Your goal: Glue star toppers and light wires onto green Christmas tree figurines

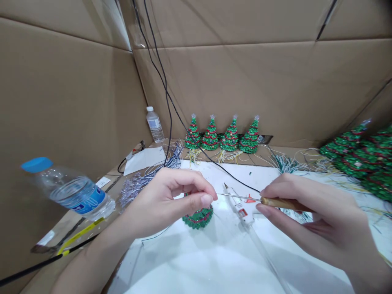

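Note:
My right hand grips the wooden handle of an awl, thumb and fingers closed around it. The awl's thin metal shaft points left and ends at the fingertips of my left hand. Those fingertips are pinched together; whether they hold the awl's tip or something small is hidden. Below them stands a small green beaded Christmas tree with red trim, its upper part covered by my left hand. A white hot glue gun lies on the white work surface between my hands, behind the awl.
Several finished trees stand along the cardboard wall, with more trees at right. Wire bundles lie behind my left hand. A large water bottle and a smaller bottle stand left. Black cables hang down.

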The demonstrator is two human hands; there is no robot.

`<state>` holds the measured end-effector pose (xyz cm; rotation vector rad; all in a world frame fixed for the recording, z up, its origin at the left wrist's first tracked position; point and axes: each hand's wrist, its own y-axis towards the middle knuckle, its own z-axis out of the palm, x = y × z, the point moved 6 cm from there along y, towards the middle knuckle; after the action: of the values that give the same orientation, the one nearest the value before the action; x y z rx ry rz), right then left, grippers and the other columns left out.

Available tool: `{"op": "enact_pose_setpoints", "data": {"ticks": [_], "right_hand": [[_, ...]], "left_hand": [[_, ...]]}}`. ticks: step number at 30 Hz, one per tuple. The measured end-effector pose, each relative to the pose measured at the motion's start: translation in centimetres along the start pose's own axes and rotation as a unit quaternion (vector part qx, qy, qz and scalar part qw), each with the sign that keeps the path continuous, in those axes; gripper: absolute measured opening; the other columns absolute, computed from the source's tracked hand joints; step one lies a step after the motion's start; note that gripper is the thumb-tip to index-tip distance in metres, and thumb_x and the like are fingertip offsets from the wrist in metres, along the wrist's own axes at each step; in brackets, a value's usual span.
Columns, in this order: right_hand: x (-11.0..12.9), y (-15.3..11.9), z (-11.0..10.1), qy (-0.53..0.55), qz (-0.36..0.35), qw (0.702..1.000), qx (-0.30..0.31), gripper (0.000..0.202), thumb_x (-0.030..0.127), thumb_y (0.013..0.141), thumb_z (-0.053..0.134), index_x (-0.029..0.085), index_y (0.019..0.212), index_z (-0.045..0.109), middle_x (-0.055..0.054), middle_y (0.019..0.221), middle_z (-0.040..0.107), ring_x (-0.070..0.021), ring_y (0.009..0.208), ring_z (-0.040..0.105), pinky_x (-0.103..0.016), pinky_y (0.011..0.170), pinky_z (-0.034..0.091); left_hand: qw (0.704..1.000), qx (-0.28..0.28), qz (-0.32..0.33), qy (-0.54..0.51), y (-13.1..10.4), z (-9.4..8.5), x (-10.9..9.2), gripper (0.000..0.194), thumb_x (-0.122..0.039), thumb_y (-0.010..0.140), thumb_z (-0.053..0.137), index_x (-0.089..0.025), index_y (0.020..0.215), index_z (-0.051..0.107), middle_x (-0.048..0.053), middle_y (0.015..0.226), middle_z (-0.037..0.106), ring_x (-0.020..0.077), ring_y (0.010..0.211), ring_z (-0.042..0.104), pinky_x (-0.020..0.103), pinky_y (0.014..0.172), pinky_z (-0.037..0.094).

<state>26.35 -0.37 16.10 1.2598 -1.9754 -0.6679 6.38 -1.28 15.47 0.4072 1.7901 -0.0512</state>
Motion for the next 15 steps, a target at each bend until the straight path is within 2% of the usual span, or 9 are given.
{"op": "enact_pose_setpoints", "data": {"ticks": [10,15], "right_hand": [[0.10,0.03,-0.14,-0.008,-0.003,1.000,-0.002,0.007,0.012,0.088,0.062,0.018,0.089,0.058,0.000,0.073,0.061,-0.0074,0.061,0.054,-0.020,0.051,0.041],[0.04,0.03,-0.17,-0.011,-0.001,1.000,-0.003,0.007,0.012,0.087,0.062,0.018,0.089,0.058,0.001,0.073,0.061,-0.0074,0.061,0.055,-0.020,0.051,0.040]], "left_hand": [[0.999,0.021,-0.014,0.021,-0.07,0.16,-0.22,0.018,-0.025,0.086,0.065,-0.014,0.073,0.070,0.001,0.064,0.061,0.0083,0.057,0.052,0.017,0.053,0.044],[0.998,0.032,-0.024,0.058,-0.04,0.36,-0.39,0.033,-0.033,0.091,0.055,-0.014,0.065,0.060,0.000,0.060,0.056,0.0088,0.055,0.049,0.018,0.051,0.041]]}}
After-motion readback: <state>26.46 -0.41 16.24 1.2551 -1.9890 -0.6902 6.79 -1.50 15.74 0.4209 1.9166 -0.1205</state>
